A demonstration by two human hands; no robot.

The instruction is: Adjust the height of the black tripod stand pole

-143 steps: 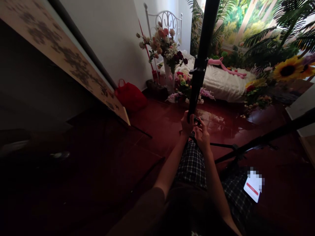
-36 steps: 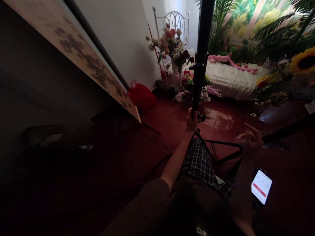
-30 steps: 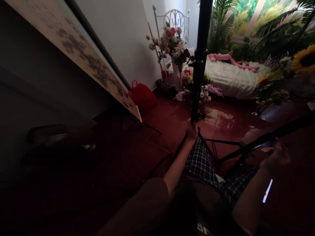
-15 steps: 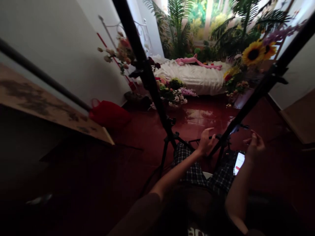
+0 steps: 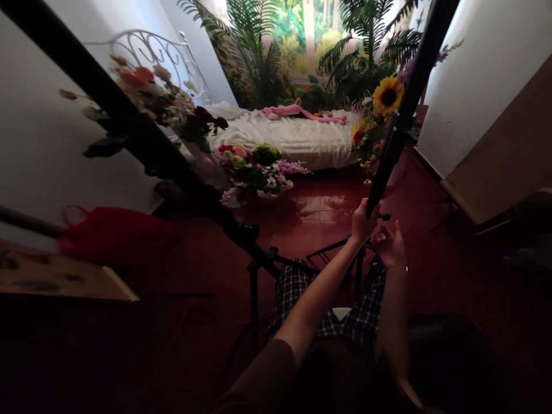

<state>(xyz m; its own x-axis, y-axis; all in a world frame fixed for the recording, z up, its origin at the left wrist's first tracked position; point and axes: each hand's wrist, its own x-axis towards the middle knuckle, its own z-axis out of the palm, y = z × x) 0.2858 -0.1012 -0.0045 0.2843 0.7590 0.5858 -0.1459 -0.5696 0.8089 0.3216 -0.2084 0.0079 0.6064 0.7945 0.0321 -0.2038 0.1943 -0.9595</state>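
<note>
My left hand [image 5: 363,223] is wrapped round the lower part of a black tripod pole [image 5: 393,146], which slants up to the right. Just below and to its right is my right hand [image 5: 391,246], its fingers apart and partly bent, close to the pole's lower end and a small dark knob [image 5: 383,217]. I cannot see anything in the right hand. Dark tripod legs [image 5: 330,252] spread between my knees in checked trousers [image 5: 297,287]. A second black tripod pole [image 5: 172,161] leans up to the left, untouched by either hand.
Beyond the poles stands a bed with a white sheet [image 5: 288,138] and a pink plush toy [image 5: 284,111]. Flower bunches [image 5: 259,167] and a sunflower [image 5: 387,95] stand before it. A red bag [image 5: 107,233] lies left; a brown panel [image 5: 504,144] leans right.
My left hand has closed round the right-hand pole. My right hand has come in left towards it. The view has turned right, and my right forearm now covers most of the lit phone.
</note>
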